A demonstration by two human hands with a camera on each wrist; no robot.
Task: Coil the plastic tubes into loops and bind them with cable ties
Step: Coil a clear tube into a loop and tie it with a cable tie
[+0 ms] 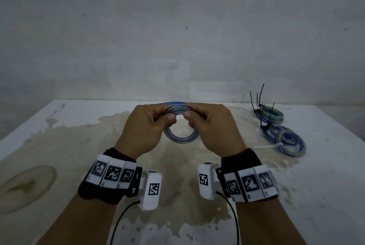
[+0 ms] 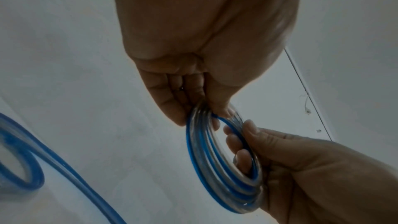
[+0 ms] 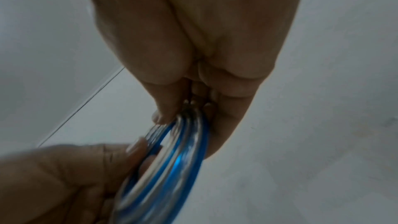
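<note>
A coil of clear plastic tube with blue stripes is held upright above the stained white table at the middle. My left hand pinches the coil's top left between thumb and fingers. My right hand pinches its top right the same way. In the left wrist view the coil shows several turns, with my left hand on its top and my right hand's fingers hooked through the loop. The right wrist view, blurred, shows my right hand gripping the coil.
More blue tube lies loose on the table beyond the hands. At the right rear lie a green tied coil and blue and clear tied coils, with black cable tie tails sticking up and a white cable tie.
</note>
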